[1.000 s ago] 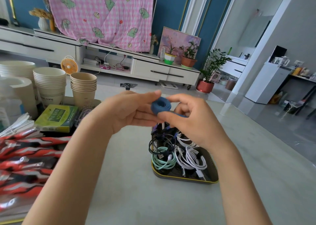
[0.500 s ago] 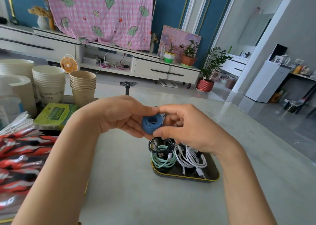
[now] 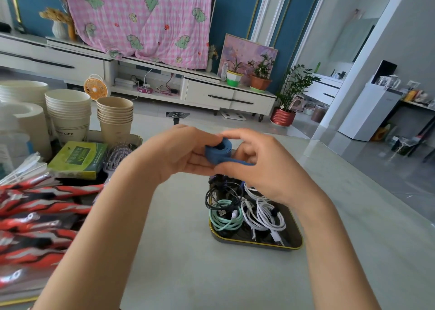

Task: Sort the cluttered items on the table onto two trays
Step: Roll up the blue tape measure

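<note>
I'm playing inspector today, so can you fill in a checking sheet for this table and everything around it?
Surface: pale glossy table.
Job's things: blue strap roll held above the dark gold-rimmed tray.
Clutter: stacked paper cups, green box, hairbrush and red packets at left.
Hands: left hand and right hand both pinch the roll.
Cables: mint cable, white cables and black cable coiled in the tray.
Surroundings: pink blanket, orange fan, potted plants behind.
</note>
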`<action>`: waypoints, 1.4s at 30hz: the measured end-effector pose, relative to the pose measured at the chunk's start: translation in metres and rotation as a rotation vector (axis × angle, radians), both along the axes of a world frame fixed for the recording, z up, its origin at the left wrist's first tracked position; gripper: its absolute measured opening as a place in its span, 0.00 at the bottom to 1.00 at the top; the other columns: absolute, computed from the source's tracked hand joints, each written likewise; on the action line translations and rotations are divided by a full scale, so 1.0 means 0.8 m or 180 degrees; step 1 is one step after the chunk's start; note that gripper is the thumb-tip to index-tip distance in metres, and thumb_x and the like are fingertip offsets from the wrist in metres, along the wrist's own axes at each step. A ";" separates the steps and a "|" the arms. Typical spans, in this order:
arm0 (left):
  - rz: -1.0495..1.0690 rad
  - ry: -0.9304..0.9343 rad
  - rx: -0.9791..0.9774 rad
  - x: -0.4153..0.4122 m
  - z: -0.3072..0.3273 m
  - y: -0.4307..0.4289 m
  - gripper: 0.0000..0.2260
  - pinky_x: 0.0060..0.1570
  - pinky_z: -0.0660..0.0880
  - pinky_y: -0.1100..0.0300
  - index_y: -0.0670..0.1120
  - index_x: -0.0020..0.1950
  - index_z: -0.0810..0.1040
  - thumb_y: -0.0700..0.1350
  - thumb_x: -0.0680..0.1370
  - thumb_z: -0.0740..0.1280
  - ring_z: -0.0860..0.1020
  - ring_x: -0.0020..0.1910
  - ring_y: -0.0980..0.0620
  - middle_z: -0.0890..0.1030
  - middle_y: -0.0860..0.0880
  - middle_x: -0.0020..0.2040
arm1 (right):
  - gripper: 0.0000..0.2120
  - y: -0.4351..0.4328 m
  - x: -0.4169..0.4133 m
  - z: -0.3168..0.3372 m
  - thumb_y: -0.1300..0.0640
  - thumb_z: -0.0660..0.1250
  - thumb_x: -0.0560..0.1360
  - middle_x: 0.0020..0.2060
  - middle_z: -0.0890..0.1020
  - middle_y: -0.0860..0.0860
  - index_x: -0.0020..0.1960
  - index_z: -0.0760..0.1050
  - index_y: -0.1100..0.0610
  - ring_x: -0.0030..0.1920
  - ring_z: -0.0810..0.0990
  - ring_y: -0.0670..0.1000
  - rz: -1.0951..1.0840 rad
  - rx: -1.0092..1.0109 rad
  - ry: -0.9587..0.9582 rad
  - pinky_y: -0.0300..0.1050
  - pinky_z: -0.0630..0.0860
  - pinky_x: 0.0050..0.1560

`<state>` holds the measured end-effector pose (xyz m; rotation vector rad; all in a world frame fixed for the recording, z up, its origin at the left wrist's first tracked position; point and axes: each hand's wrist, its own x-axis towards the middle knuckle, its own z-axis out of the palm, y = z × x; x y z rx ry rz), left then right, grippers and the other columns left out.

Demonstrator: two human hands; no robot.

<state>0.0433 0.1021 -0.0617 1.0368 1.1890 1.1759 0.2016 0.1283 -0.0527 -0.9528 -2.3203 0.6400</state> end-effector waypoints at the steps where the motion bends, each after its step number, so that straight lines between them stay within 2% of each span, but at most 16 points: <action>1: -0.0198 0.0231 -0.0085 -0.006 0.001 -0.004 0.08 0.34 0.80 0.62 0.40 0.46 0.78 0.42 0.77 0.62 0.82 0.32 0.51 0.84 0.43 0.37 | 0.17 -0.001 0.003 0.001 0.54 0.74 0.68 0.29 0.77 0.48 0.51 0.75 0.38 0.28 0.72 0.43 0.0182 -0.0165 -0.0035 0.47 0.71 0.36; 3: -0.0572 0.0577 -0.0113 -0.014 0.002 -0.011 0.09 0.36 0.80 0.63 0.41 0.47 0.79 0.45 0.74 0.64 0.83 0.36 0.50 0.84 0.43 0.40 | 0.16 -0.003 0.006 0.002 0.55 0.75 0.68 0.29 0.77 0.46 0.50 0.77 0.39 0.29 0.72 0.41 0.0287 -0.0264 -0.0077 0.43 0.70 0.37; 5: -0.0629 0.0478 0.0011 -0.014 0.001 -0.012 0.14 0.37 0.80 0.63 0.41 0.48 0.79 0.49 0.69 0.65 0.83 0.38 0.50 0.84 0.42 0.42 | 0.15 -0.003 0.006 0.003 0.54 0.75 0.67 0.29 0.79 0.46 0.51 0.77 0.42 0.29 0.73 0.40 0.0162 -0.0223 0.0025 0.40 0.70 0.38; 7: -0.0377 0.0156 0.0138 -0.006 -0.001 -0.007 0.14 0.38 0.81 0.62 0.42 0.49 0.79 0.50 0.70 0.66 0.83 0.37 0.51 0.85 0.43 0.42 | 0.14 0.000 0.004 0.002 0.52 0.75 0.66 0.29 0.80 0.48 0.49 0.76 0.45 0.29 0.75 0.41 -0.0145 -0.0075 0.0220 0.39 0.71 0.36; 9: 0.0011 -0.0189 0.0174 0.009 -0.004 0.001 0.12 0.37 0.81 0.60 0.41 0.52 0.78 0.48 0.77 0.64 0.83 0.35 0.51 0.84 0.43 0.44 | 0.13 0.003 0.002 -0.003 0.50 0.75 0.66 0.29 0.80 0.49 0.47 0.75 0.47 0.28 0.74 0.42 -0.0509 0.0163 0.0353 0.36 0.70 0.32; 12: 0.0654 -0.0653 0.0202 0.035 -0.005 0.012 0.11 0.35 0.81 0.58 0.39 0.56 0.75 0.44 0.80 0.60 0.81 0.34 0.49 0.83 0.40 0.47 | 0.12 0.010 0.000 -0.012 0.48 0.74 0.67 0.27 0.76 0.48 0.44 0.73 0.49 0.26 0.71 0.43 -0.0879 0.0533 0.0357 0.41 0.69 0.30; 15: 0.0744 -0.0279 0.0124 0.037 -0.004 0.014 0.09 0.35 0.81 0.56 0.39 0.55 0.75 0.43 0.80 0.60 0.80 0.33 0.47 0.82 0.38 0.46 | 0.15 0.013 0.004 -0.012 0.49 0.75 0.66 0.27 0.75 0.48 0.45 0.72 0.49 0.25 0.69 0.43 -0.0674 0.0282 0.0354 0.36 0.66 0.28; 17: 0.0158 0.0034 -0.0001 0.024 -0.003 0.007 0.08 0.33 0.81 0.58 0.38 0.51 0.76 0.42 0.80 0.60 0.81 0.30 0.48 0.83 0.40 0.39 | 0.20 0.010 0.011 -0.007 0.51 0.77 0.64 0.28 0.77 0.48 0.52 0.73 0.47 0.27 0.71 0.42 -0.0310 -0.0159 0.0254 0.33 0.67 0.31; 19: -0.0378 0.0366 -0.0125 0.012 -0.002 -0.001 0.09 0.31 0.80 0.61 0.39 0.47 0.77 0.42 0.80 0.59 0.82 0.30 0.50 0.83 0.42 0.34 | 0.21 0.007 0.017 -0.006 0.54 0.77 0.63 0.32 0.80 0.48 0.54 0.76 0.45 0.30 0.74 0.40 0.0086 -0.0522 0.0121 0.33 0.69 0.34; 21: -0.0481 0.0585 -0.0109 0.005 -0.003 -0.004 0.09 0.31 0.79 0.62 0.39 0.46 0.77 0.42 0.79 0.60 0.82 0.30 0.50 0.83 0.43 0.34 | 0.20 0.006 0.020 -0.007 0.58 0.76 0.65 0.36 0.83 0.51 0.53 0.78 0.44 0.30 0.74 0.41 0.0341 -0.0758 0.0138 0.36 0.70 0.32; 23: -0.0420 0.0677 -0.0022 0.002 -0.002 -0.003 0.08 0.31 0.79 0.64 0.39 0.47 0.78 0.42 0.78 0.62 0.83 0.32 0.51 0.84 0.43 0.35 | 0.17 0.007 0.023 -0.006 0.62 0.74 0.68 0.37 0.82 0.51 0.52 0.78 0.47 0.28 0.73 0.41 0.0374 -0.0788 0.0227 0.36 0.70 0.29; 26: -0.0467 0.0797 0.0005 0.003 -0.002 -0.001 0.08 0.31 0.78 0.64 0.39 0.48 0.79 0.42 0.78 0.63 0.83 0.34 0.51 0.84 0.43 0.37 | 0.12 0.009 0.031 -0.002 0.62 0.73 0.68 0.34 0.81 0.48 0.49 0.80 0.49 0.28 0.73 0.43 0.0310 -0.0763 0.0264 0.36 0.71 0.28; 31: -0.0758 0.0931 -0.0047 0.007 -0.002 -0.002 0.07 0.30 0.78 0.64 0.39 0.47 0.80 0.41 0.77 0.64 0.84 0.35 0.49 0.84 0.42 0.39 | 0.16 0.010 0.036 -0.004 0.57 0.77 0.59 0.38 0.82 0.51 0.44 0.78 0.52 0.35 0.78 0.46 0.0325 -0.0783 0.0344 0.39 0.76 0.38; 34: -0.0548 0.0627 -0.0038 0.008 -0.002 -0.001 0.08 0.30 0.78 0.64 0.37 0.49 0.79 0.40 0.77 0.64 0.83 0.34 0.49 0.84 0.41 0.38 | 0.17 0.016 0.035 -0.008 0.56 0.77 0.57 0.40 0.80 0.49 0.44 0.76 0.52 0.36 0.77 0.46 0.0114 -0.0579 0.0610 0.38 0.76 0.39; 37: -0.0151 0.0215 -0.0041 0.014 -0.004 0.005 0.09 0.31 0.79 0.62 0.33 0.51 0.77 0.39 0.76 0.65 0.83 0.33 0.48 0.83 0.39 0.38 | 0.13 0.018 0.030 -0.011 0.65 0.75 0.65 0.41 0.82 0.50 0.44 0.78 0.53 0.38 0.81 0.46 0.0108 -0.0512 0.0800 0.37 0.79 0.43; 42: 0.0691 -0.0190 0.0096 0.030 -0.011 0.018 0.06 0.31 0.80 0.60 0.33 0.49 0.76 0.36 0.76 0.66 0.82 0.32 0.46 0.81 0.35 0.43 | 0.16 0.019 0.018 -0.014 0.67 0.69 0.71 0.44 0.84 0.44 0.50 0.80 0.48 0.42 0.82 0.42 0.0022 -0.0088 0.0668 0.36 0.78 0.46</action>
